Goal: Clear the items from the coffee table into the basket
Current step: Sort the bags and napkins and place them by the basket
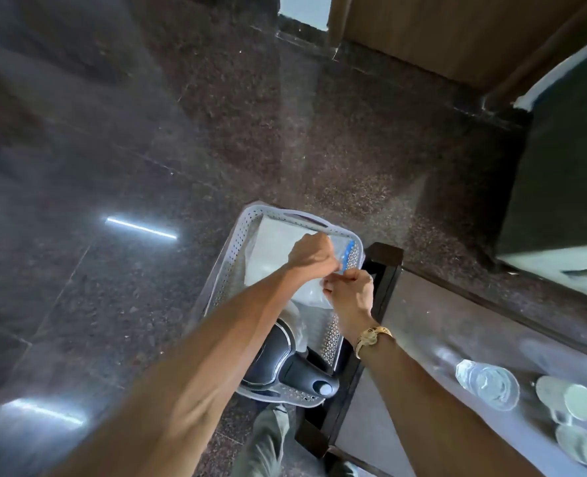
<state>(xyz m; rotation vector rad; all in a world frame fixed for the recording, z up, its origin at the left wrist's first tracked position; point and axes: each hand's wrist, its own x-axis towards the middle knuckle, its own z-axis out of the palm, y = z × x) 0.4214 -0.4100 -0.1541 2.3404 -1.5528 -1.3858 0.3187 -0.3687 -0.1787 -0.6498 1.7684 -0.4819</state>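
Observation:
A white perforated basket (216, 287) stands on the floor beside the coffee table (419, 321). Over it, my left hand (311, 254) and my right hand (348, 290) both pinch a clear plastic bag with a blue strip (347, 253), holding white contents that rest in the basket. A black and white handled appliance (285, 359) lies in the basket's near end. On the table's glass top remain a lying clear bottle (488, 383) and several pale cups (570, 404).
Dark polished stone floor (147, 149) spreads to the left and ahead. A dark cabinet (567, 166) stands at the right and a wooden door (457, 32) behind. My trouser leg (268, 442) shows below the basket.

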